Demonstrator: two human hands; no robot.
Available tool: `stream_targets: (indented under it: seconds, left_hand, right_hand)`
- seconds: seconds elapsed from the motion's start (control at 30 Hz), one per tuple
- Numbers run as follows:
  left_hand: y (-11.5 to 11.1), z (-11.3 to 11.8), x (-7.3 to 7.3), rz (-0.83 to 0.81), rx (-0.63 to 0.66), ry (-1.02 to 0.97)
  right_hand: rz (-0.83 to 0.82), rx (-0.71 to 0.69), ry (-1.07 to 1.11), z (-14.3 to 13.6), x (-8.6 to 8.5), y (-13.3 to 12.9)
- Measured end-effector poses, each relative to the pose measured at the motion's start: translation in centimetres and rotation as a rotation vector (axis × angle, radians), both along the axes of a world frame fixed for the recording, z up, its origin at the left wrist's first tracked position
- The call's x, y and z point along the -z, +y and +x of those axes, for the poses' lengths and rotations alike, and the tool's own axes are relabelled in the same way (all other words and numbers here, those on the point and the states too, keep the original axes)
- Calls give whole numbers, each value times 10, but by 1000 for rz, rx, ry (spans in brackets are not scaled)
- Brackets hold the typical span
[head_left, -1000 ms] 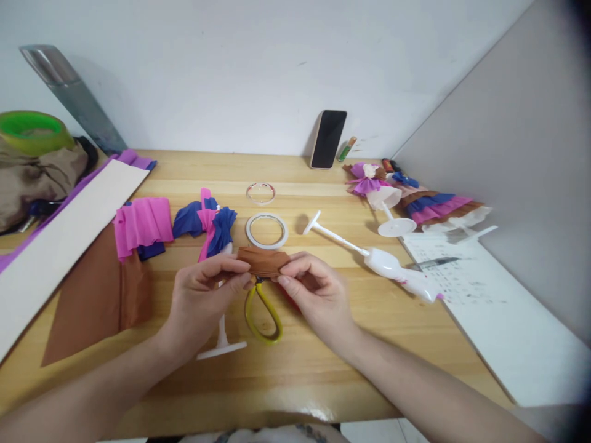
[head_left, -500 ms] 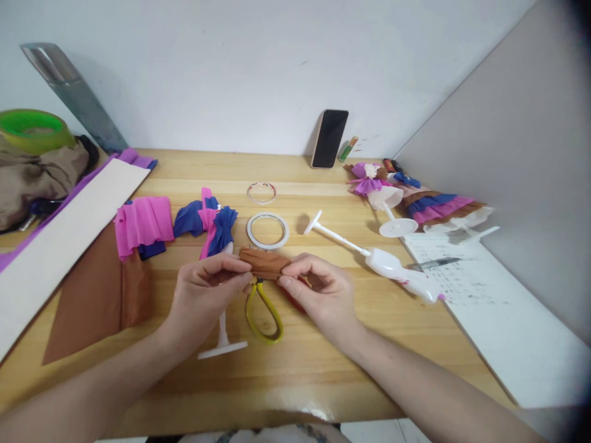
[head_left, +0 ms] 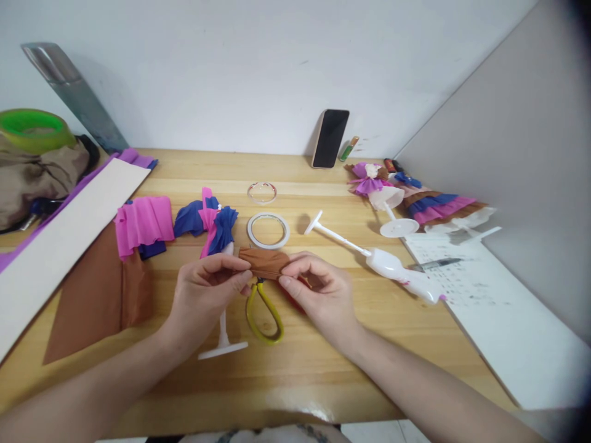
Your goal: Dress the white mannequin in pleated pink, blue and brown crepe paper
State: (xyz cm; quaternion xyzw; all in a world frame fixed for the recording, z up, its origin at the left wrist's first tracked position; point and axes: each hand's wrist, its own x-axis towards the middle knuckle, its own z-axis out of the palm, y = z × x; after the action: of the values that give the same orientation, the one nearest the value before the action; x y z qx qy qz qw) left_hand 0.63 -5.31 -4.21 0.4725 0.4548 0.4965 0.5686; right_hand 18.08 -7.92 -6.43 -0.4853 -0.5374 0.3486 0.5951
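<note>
Between my two hands is a small strip of brown crepe paper [head_left: 264, 261], its surface lightly gathered. My left hand [head_left: 205, 298] pinches its left end between thumb and fingers. The right end is pinched the same way by my right hand [head_left: 323, 292]. Under the paper lie scissors [head_left: 252, 320] with yellow-green handles; their blades are mostly hidden. Partly behind my left hand is a white stand [head_left: 223, 344] carrying a figure dressed in blue and pink crepe paper [head_left: 221, 231]. A roll of white double-sided tape [head_left: 268, 231] lies just beyond the brown strip.
To the left are pink crepe paper [head_left: 145, 226], a brown sheet [head_left: 90, 301] and a long white board strip [head_left: 69, 258]. On the right lie a white doll form [head_left: 388, 263], a dressed figure [head_left: 443, 206] and a notebook [head_left: 503, 332]. A phone [head_left: 330, 138] leans on the wall.
Both hands keep their pinch on the brown crepe paper in nearly the same place. The strip's face tilts very slightly; nothing else has visibly moved.
</note>
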Motion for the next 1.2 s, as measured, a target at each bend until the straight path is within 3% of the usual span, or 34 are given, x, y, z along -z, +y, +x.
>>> stream_targets:
  seconds: [0.67,0.97,1.2]
  left_hand:
    - [-1,2,-3,-8,-14,43]
    - [-2,-1,5,99,-55,172]
    - [-6,-5,2,250,-88,356]
  right_hand:
    - [-56,-11,-10,-1,1,-1]
    - [-38,20,13,-2,5,1]
    - [64,-4,-36,1,5,0]
